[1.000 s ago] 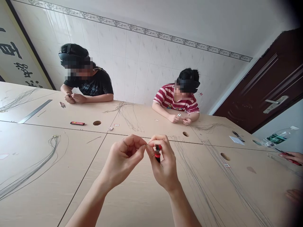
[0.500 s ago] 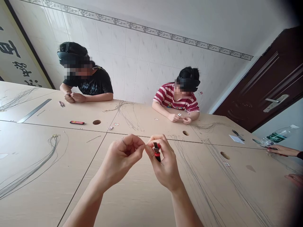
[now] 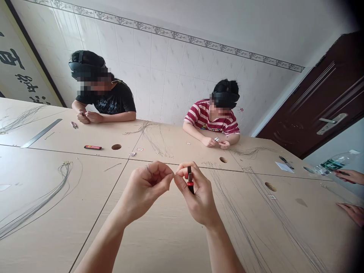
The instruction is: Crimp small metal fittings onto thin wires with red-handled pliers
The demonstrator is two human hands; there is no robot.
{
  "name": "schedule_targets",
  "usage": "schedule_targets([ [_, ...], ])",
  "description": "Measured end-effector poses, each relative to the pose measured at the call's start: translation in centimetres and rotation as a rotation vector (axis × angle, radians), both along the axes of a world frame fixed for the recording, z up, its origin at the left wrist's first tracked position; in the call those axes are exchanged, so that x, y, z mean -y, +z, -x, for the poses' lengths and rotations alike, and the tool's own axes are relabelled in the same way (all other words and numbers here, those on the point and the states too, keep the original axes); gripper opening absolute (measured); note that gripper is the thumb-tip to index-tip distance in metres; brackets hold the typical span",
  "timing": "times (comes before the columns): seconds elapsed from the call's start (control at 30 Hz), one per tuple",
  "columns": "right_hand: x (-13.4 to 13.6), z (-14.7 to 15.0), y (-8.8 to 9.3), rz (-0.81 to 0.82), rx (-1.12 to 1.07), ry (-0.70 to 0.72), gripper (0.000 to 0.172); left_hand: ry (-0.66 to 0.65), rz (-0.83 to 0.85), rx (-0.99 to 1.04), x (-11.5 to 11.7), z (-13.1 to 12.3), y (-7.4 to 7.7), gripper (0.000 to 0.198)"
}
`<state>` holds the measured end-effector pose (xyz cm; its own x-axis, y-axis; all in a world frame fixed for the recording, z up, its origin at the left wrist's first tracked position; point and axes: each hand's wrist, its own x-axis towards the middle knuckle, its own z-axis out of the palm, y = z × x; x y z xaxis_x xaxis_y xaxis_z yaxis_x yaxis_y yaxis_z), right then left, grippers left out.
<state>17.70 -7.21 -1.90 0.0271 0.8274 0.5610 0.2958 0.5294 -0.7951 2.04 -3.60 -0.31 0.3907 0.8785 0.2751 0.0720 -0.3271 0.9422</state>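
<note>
Both my hands are raised together over the middle of the light wooden table (image 3: pixel 170 242). My right hand (image 3: pixel 196 195) is closed round a small red-and-black tool (image 3: pixel 190 179), and its thumb and forefinger pinch toward the left. My left hand (image 3: pixel 148 187) is closed in a pinch, fingertips meeting those of the right hand; what lies between them is too small to make out. Thin wire strands (image 3: pixel 241 223) lie on the table just right of my hands.
Two people sit across the table, one in black (image 3: pixel 109 100), one in red stripes (image 3: pixel 213 117), each working at something small. Another person's hands (image 3: pixel 351 189) show at the right edge near a water bottle (image 3: pixel 332 165). A metal ruler (image 3: pixel 41 133), a red-black bar (image 3: pixel 92 147) and wire bundles (image 3: pixel 42 201) lie left.
The tool in my right hand has turned more upright and the hands shifted slightly. The person's hands at the right edge have moved.
</note>
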Motion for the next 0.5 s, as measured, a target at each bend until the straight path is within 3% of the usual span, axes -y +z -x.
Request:
schedule_targets([
  [0.27, 0.01, -0.17, -0.31, -0.009, 0.008, -0.053, 0.016, -0.063, 0.133, 0.044, -0.16, -0.22, -0.06, 0.018],
  [0.5, -0.02, -0.12, -0.11, -0.025, 0.014, -0.068, 0.014, -0.112, 0.133, 0.099, -0.06, -0.32, 0.07, 0.014],
])
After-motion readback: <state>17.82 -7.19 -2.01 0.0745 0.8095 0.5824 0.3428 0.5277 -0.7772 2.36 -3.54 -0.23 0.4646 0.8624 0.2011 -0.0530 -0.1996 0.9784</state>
